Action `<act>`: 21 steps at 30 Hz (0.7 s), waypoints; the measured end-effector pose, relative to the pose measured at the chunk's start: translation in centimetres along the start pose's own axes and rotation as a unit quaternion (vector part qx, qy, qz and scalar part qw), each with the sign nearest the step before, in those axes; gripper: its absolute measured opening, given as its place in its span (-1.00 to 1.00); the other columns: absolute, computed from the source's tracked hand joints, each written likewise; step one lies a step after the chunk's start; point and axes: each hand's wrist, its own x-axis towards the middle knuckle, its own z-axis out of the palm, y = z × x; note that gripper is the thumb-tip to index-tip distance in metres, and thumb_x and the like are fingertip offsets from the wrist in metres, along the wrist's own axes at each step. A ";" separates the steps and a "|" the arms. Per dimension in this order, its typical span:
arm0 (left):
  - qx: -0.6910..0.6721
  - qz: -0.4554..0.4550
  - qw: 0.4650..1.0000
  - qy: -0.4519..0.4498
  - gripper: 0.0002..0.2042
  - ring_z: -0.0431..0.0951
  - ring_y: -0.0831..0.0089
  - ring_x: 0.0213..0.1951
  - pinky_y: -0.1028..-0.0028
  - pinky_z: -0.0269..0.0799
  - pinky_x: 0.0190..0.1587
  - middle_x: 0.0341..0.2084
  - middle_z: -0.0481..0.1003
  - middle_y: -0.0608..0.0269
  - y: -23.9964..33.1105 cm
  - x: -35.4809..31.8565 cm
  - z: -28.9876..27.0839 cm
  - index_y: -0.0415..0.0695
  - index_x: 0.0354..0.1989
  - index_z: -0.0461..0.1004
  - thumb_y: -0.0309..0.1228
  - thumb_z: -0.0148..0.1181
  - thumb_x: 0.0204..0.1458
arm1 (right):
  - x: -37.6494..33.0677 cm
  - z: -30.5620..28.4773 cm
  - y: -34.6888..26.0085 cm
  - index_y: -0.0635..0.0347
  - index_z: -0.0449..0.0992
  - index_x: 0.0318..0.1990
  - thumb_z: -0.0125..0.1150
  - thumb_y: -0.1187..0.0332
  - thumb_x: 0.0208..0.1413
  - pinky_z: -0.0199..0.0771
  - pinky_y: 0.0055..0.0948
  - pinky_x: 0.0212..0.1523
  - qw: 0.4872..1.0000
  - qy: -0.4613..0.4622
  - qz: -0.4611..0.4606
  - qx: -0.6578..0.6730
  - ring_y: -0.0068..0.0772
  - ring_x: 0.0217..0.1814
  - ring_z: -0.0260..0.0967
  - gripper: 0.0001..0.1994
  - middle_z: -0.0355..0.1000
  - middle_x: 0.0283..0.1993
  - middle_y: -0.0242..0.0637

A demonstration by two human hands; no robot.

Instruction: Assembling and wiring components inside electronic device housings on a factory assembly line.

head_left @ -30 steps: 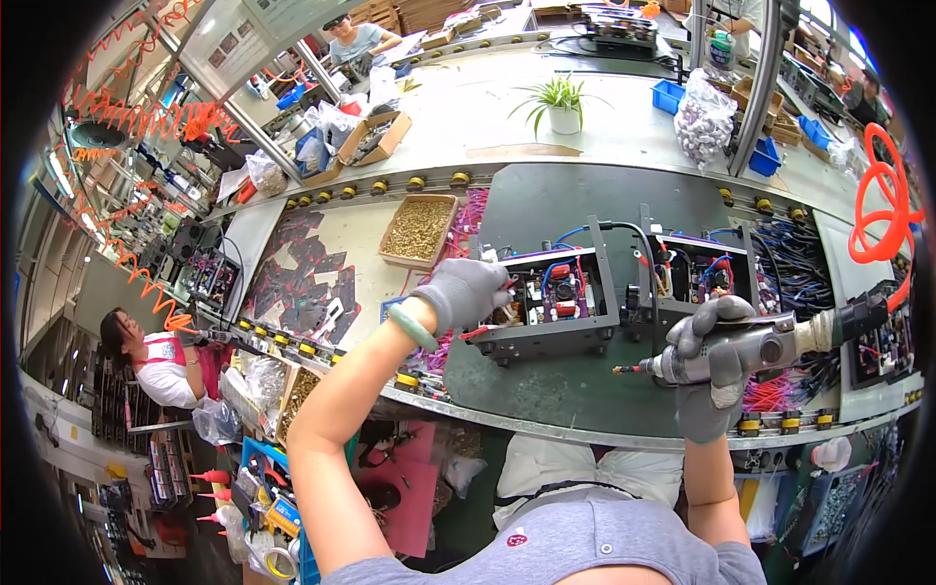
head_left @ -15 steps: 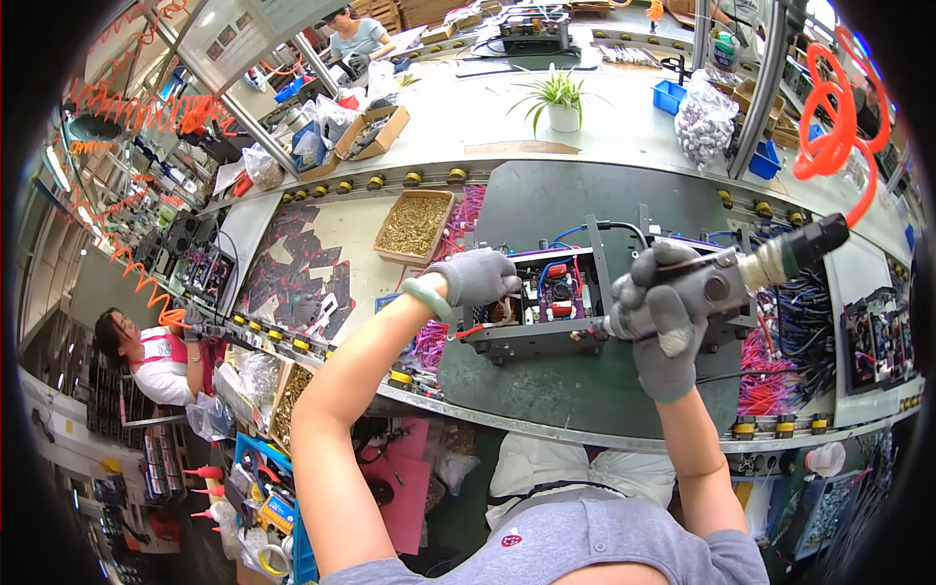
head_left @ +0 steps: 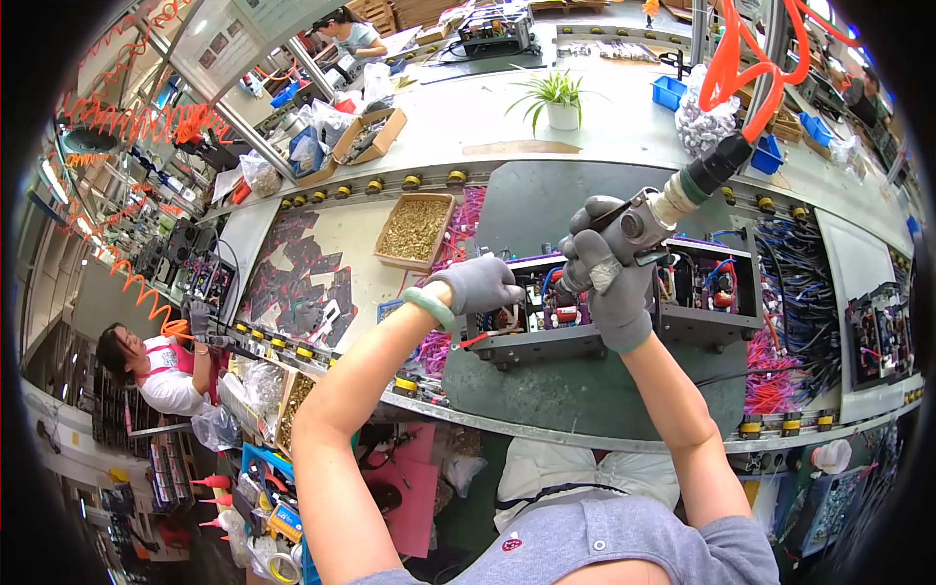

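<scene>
A black metal chassis (head_left: 546, 345) with circuit boards, red and blue parts and wires inside lies on a dark green mat (head_left: 546, 400). My left hand (head_left: 480, 284), in a grey glove, is at the left end of the chassis with its fingers curled together. Whatever those fingers pinch is hidden. Wrapped round an air screwdriver (head_left: 639, 226), my gloved right hand (head_left: 609, 283) holds it tilted over the middle of the chassis. The tool's nose points down and left, above the boards. An orange coiled hose (head_left: 765, 93) runs from its black rear end.
A cardboard tray of brass-coloured screws (head_left: 416, 229) stands left of the mat. Bundles of red and dark cables (head_left: 799, 283) lie to the right. Beyond, a potted plant (head_left: 563, 115) stands on a white bench. One co-worker (head_left: 166, 370) sits at left, another (head_left: 351, 39) at the far side.
My right hand has carried the air screwdriver left and slightly away from me, from the chassis's front edge to above its inside. My left hand stays nearly in place.
</scene>
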 end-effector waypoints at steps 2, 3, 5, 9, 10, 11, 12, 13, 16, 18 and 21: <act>0.026 -0.002 0.999 -0.037 -0.65 0.62 0.16 -0.20 0.26 0.49 -0.04 -0.28 0.61 -0.09 -0.1 -0.2 -0.3 -0.25 -0.09 0.60 -0.21 0.14 0.14 | 0.0 -0.3 0.3 0.21 0.39 0.03 0.35 0.56 0.08 0.38 -0.65 -0.54 1.000 -0.010 0.001 0.003 -0.59 -0.37 0.41 -0.63 0.43 -0.21 -0.32; 0.025 -0.003 0.999 -0.036 -0.65 0.62 0.16 -0.20 0.26 0.49 -0.04 -0.28 0.61 -0.09 -0.8 -0.3 -0.6 -0.25 -0.09 0.60 -0.21 0.14 0.14 | 0.0 -0.7 0.4 0.21 0.39 0.03 0.35 0.56 0.08 0.38 -0.65 -0.54 1.000 -0.011 0.003 0.003 -0.59 -0.37 0.41 -0.63 0.43 -0.21 -0.32; -0.059 0.062 0.994 -0.072 -0.62 0.62 0.15 -0.15 0.28 0.47 0.01 -0.23 0.61 -0.08 -0.8 -1.0 -1.4 -0.28 -0.04 0.57 -0.21 0.14 0.13 | -0.4 -0.8 0.0 0.21 0.38 0.03 0.35 0.55 0.09 0.39 -0.65 -0.55 1.000 -0.008 0.010 0.019 -0.57 -0.36 0.43 -0.63 0.43 -0.22 -0.31; -0.046 -0.006 0.996 -0.071 -0.63 0.61 0.15 -0.10 0.30 0.46 0.05 -0.21 0.61 -0.08 -0.5 -0.8 -1.2 -0.29 -0.02 0.55 -0.28 0.13 0.11 | -0.5 -0.4 -1.4 0.21 0.37 0.05 0.35 0.54 0.09 0.41 -0.63 -0.56 0.999 -0.002 0.008 0.043 -0.53 -0.35 0.45 -0.62 0.43 -0.21 -0.28; -0.044 -0.010 0.997 -0.062 -0.65 0.61 0.12 -0.12 0.28 0.46 0.04 -0.22 0.61 -0.08 -0.4 -0.8 -1.0 -0.26 -0.04 0.56 -0.29 0.10 0.11 | -0.4 -0.6 -1.3 0.21 0.39 0.04 0.36 0.55 0.08 0.44 -0.62 -0.51 0.999 -0.009 0.003 0.043 -0.55 -0.32 0.45 -0.61 0.44 -0.19 -0.29; -0.044 -0.011 0.997 -0.065 -0.65 0.61 0.12 -0.12 0.28 0.46 0.04 -0.22 0.61 -0.08 -0.1 -0.8 -0.8 -0.26 -0.04 0.56 -0.29 0.10 0.11 | -0.3 -0.8 -1.0 0.21 0.39 0.04 0.36 0.55 0.08 0.44 -0.62 -0.51 0.999 -0.006 0.004 0.044 -0.55 -0.32 0.45 -0.61 0.44 -0.19 -0.29; -0.007 -0.023 0.999 -0.031 -0.66 0.61 0.09 -0.12 0.27 0.46 0.03 -0.22 0.60 -0.08 0.2 -0.9 -0.6 -0.24 -0.05 0.57 -0.28 0.09 0.11 | 0.0 -1.1 -0.7 0.20 0.40 0.03 0.37 0.55 0.07 0.44 -0.62 -0.47 1.000 -0.008 -0.002 0.028 -0.57 -0.31 0.44 -0.62 0.44 -0.19 -0.30; 0.029 -0.035 0.999 0.003 -0.67 0.61 0.07 -0.13 0.26 0.46 0.03 -0.22 0.60 -0.07 0.6 -1.1 -0.4 -0.21 -0.06 0.57 -0.28 0.07 0.11 | 0.2 -1.2 -0.3 0.20 0.41 0.03 0.38 0.55 0.07 0.45 -0.63 -0.43 1.000 -0.010 -0.010 0.013 -0.60 -0.29 0.43 -0.63 0.44 -0.18 -0.32; 0.016 -0.020 1.000 0.001 -0.67 0.60 0.05 -0.13 0.24 0.47 0.02 -0.22 0.60 -0.07 -0.1 -1.0 -0.6 -0.18 -0.04 0.57 -0.28 0.07 0.11 | 0.5 -1.0 0.7 0.19 0.42 0.02 0.36 0.59 0.07 0.44 -0.65 -0.37 1.000 -0.013 -0.002 0.019 -0.64 -0.26 0.40 -0.63 0.45 -0.17 -0.34; 0.023 -0.009 0.999 -0.030 -0.66 0.60 0.08 -0.13 0.25 0.47 0.01 -0.22 0.60 -0.08 -0.6 -0.1 -0.8 -0.19 -0.03 0.57 -0.28 0.07 0.10 | 0.9 -0.8 1.8 0.19 0.42 0.02 0.35 0.61 0.07 0.43 -0.66 -0.37 0.999 -0.015 -0.001 0.036 -0.65 -0.25 0.39 -0.63 0.45 -0.17 -0.35; 0.004 0.008 0.999 -0.033 -0.66 0.61 0.10 -0.16 0.26 0.48 -0.01 -0.23 0.60 -0.07 -1.2 -0.2 -0.9 -0.18 -0.03 0.57 -0.28 0.08 0.09 | 1.4 -0.7 3.2 0.20 0.43 0.01 0.33 0.66 0.06 0.42 -0.65 -0.30 0.999 -0.018 0.011 0.027 -0.66 -0.23 0.39 -0.63 0.46 -0.16 -0.37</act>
